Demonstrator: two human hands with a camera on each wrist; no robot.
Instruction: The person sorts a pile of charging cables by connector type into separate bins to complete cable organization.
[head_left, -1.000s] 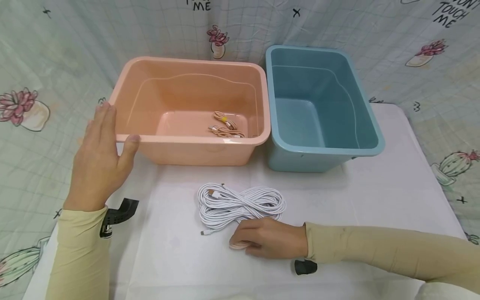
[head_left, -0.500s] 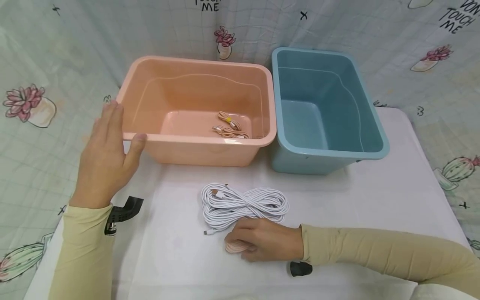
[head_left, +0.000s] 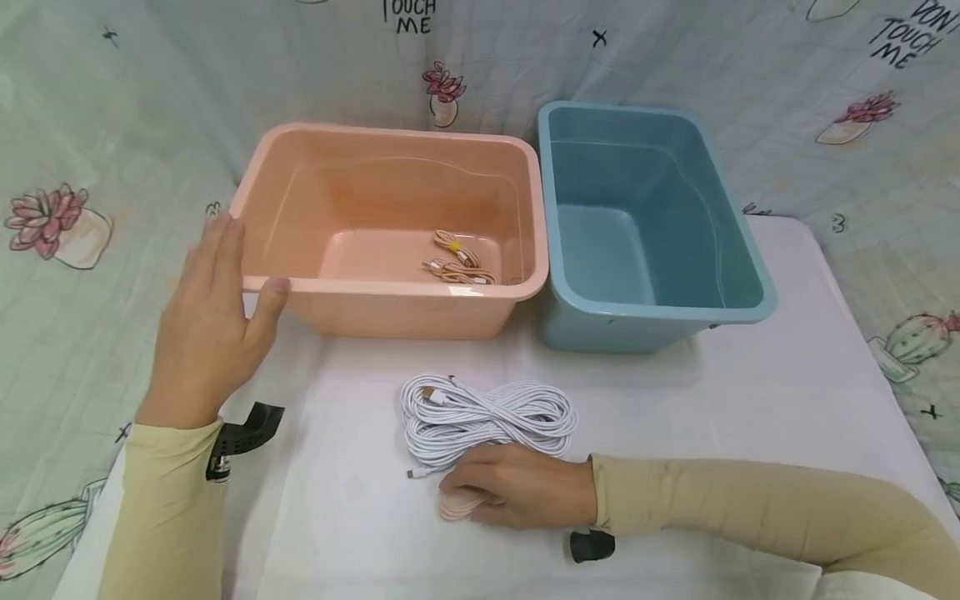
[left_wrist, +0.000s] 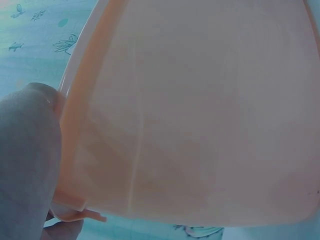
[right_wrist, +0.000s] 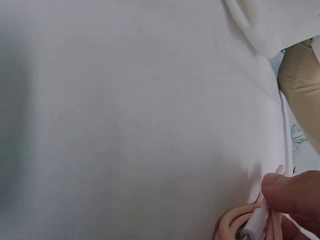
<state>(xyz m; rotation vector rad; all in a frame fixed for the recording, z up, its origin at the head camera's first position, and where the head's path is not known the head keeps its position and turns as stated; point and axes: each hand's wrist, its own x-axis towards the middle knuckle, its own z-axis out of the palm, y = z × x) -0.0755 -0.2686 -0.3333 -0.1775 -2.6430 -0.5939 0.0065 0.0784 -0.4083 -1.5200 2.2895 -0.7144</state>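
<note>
In the head view my right hand is low over the white table, pinching a coiled pink charging cable. The right wrist view shows my thumb on the coil, near its white plug. Just behind that hand lies a large bundle of white cable, partly covered by it. My left hand rests on the front left corner of the peach bin, fingers straight along the outside and thumb at the front rim. Two small tan cable bundles lie inside the bin, one with a yellow tie.
A blue bin stands right of the peach one, their rims close together; nothing is visible inside it. Behind both hangs a patterned cloth. The white table extends in front of the bins.
My right hand has shifted slightly left and nearer to me with the pink cable, uncovering more of the white bundle. The left hand stays on the bin's corner. The view has shifted a little.
</note>
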